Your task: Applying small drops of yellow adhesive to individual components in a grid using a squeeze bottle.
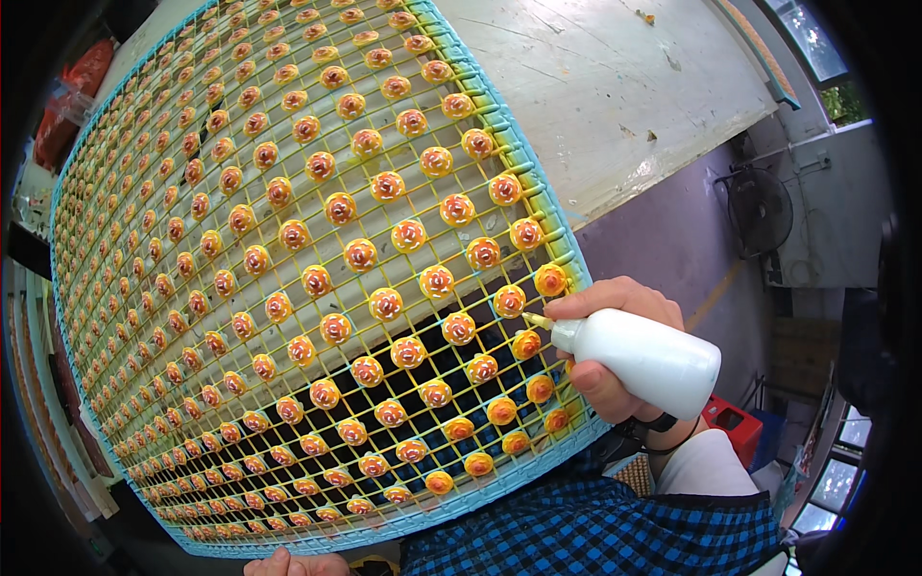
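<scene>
The person's right hand [615, 341] is wrapped around a white squeeze bottle [643, 357], its yellow nozzle tip touching an orange flower-shaped piece [526, 344] near the right edge of a big wire grid rack [538, 192]. The left hand [288, 564] barely peeks in at the bottom edge under the rack's frame; whether it's gripping I can't tell. The rack is packed with rows of these little orange pieces, most dotted white in the centre, and leans over a pale worktable [615, 86]. A hard squeeze could, I'd guess, flood a centre, or a nudged tip could knock a piece askew
</scene>
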Available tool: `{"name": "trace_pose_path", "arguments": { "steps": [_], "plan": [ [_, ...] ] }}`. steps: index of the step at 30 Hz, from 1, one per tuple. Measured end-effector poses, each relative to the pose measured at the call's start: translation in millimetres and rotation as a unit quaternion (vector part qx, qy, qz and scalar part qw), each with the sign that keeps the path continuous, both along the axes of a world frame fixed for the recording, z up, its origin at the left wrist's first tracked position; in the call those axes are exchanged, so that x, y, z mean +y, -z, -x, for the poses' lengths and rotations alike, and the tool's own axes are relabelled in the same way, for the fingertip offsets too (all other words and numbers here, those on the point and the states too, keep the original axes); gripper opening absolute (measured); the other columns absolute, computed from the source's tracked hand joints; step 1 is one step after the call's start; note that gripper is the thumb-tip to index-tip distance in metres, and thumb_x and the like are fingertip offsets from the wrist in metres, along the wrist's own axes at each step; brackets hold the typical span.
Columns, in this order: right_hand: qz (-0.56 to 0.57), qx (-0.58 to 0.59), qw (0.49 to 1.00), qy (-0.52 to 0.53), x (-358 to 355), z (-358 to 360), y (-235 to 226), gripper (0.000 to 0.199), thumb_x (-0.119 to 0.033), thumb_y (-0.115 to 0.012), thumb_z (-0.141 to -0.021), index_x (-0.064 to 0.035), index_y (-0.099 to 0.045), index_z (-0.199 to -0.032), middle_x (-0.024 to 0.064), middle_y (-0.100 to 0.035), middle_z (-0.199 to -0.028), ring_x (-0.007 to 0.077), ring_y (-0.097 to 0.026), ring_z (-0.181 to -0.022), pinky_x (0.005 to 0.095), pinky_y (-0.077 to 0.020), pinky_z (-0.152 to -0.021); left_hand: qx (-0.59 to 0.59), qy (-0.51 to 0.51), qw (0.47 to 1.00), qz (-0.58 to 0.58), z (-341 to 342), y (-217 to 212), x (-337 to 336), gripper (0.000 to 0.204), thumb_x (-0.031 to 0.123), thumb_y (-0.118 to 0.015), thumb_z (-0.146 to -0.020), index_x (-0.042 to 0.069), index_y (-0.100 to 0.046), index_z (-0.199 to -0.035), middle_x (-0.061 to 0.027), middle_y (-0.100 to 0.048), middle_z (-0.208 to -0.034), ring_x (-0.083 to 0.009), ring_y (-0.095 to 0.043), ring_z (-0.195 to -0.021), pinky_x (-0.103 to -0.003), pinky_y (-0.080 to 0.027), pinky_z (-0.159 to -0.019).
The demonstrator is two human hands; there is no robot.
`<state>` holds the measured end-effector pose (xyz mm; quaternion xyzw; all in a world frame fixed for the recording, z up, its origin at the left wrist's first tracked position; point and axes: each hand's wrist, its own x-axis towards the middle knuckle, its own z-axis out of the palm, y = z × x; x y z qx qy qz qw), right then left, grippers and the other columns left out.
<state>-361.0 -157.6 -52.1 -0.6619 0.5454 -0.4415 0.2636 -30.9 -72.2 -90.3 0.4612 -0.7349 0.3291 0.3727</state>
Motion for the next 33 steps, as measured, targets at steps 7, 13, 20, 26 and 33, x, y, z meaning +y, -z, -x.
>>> {"name": "trace_pose_path", "arguments": {
  "steps": [7, 13, 20, 26, 33],
  "plan": [
    [0.004, 0.007, 1.000, -0.011, 0.9, 1.7, 0.2, 0.034, -0.034, -0.067, -0.076, 0.0000, -0.061, -0.081, 0.0089, -0.062, -0.073, 0.0221, -0.063, -0.059, 0.0283, -0.0513, -0.052, 0.003, 0.003, 1.000, -0.002, 0.4, -0.1, -0.3, 0.026, 0.025, -0.031, -0.094, 0.007, -0.050, -0.087, -0.0051, -0.057, -0.074, -0.0182, -0.043, -0.070, -0.030, -0.035, -0.073],
    [-0.027, -0.029, 0.999, 0.016, 5.3, 2.0, 1.5, 0.034, -0.035, -0.068, -0.075, -0.0020, -0.062, -0.082, 0.0079, -0.060, -0.071, 0.0201, -0.061, -0.055, 0.0265, -0.0487, -0.049, 0.001, 0.002, 1.000, -0.004, 1.9, -0.9, -1.1, 0.026, 0.025, -0.031, -0.094, 0.007, -0.049, -0.088, -0.0051, -0.057, -0.075, -0.0181, -0.043, -0.070, -0.030, -0.035, -0.073],
    [-0.041, -0.035, 0.998, 0.041, 6.9, -0.6, 2.8, 0.034, -0.037, -0.067, -0.076, -0.0044, -0.062, -0.085, 0.0062, -0.059, -0.069, 0.0190, -0.060, -0.054, 0.0259, -0.0470, -0.049, -0.015, -0.013, 1.000, -0.022, -0.6, -2.7, 2.2, 0.027, 0.025, -0.029, -0.094, 0.007, -0.048, -0.088, -0.0051, -0.056, -0.075, -0.0180, -0.042, -0.069, -0.030, -0.035, -0.071],
    [-0.044, -0.048, 0.997, 0.049, 8.2, -1.0, 2.9, 0.034, -0.037, -0.067, -0.077, -0.0046, -0.062, -0.086, 0.0058, -0.058, -0.069, 0.0183, -0.059, -0.053, 0.0259, -0.0463, -0.048, -0.013, -0.006, 1.000, -0.020, 0.0, -3.5, 1.4, 0.026, 0.024, -0.030, -0.094, 0.007, -0.049, -0.088, -0.0057, -0.057, -0.076, -0.0183, -0.042, -0.069, -0.030, -0.035, -0.071],
    [-0.015, -0.041, 0.998, 0.047, 6.9, 6.7, 1.5, 0.029, -0.030, -0.068, -0.076, -0.0033, -0.062, -0.085, 0.0069, -0.059, -0.071, 0.0185, -0.059, -0.053, 0.0262, -0.0460, -0.048, -0.008, 0.005, 1.000, -0.022, 5.8, -3.0, 0.8, 0.026, 0.023, -0.031, -0.094, 0.006, -0.050, -0.090, -0.0063, -0.057, -0.077, -0.0183, -0.044, -0.071, -0.030, -0.035, -0.071]
  ]
}}
